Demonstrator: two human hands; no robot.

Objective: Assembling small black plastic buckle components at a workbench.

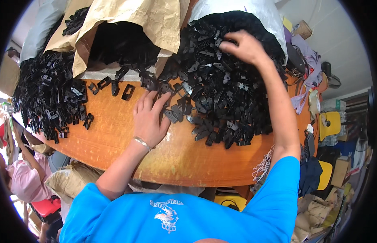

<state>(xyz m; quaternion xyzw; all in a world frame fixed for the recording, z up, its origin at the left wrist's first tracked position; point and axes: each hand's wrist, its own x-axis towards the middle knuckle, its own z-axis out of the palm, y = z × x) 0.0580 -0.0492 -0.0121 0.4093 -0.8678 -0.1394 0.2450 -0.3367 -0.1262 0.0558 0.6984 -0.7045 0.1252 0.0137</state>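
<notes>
A large heap of small black plastic parts (221,87) spills from the mouth of a white sack at the far right. Over the upper part of this heap is my right hand (245,48), its thumb and fingers curled around a small black plastic part at their tips. My left hand (150,121) lies on the wooden table with its fingers stretched out and apart. Its fingertips touch a few loose black parts (156,84) at the left edge of the heap. Several parts are frame-shaped with an opening, like the loose one (128,92) left of that hand.
A brown paper sack (168,28) lies open at the table's far side, black parts inside. Another black heap (51,95) covers the left end of the wooden table (188,162). White string (262,164) hangs at the right edge. A person in pink (28,178) sits at left.
</notes>
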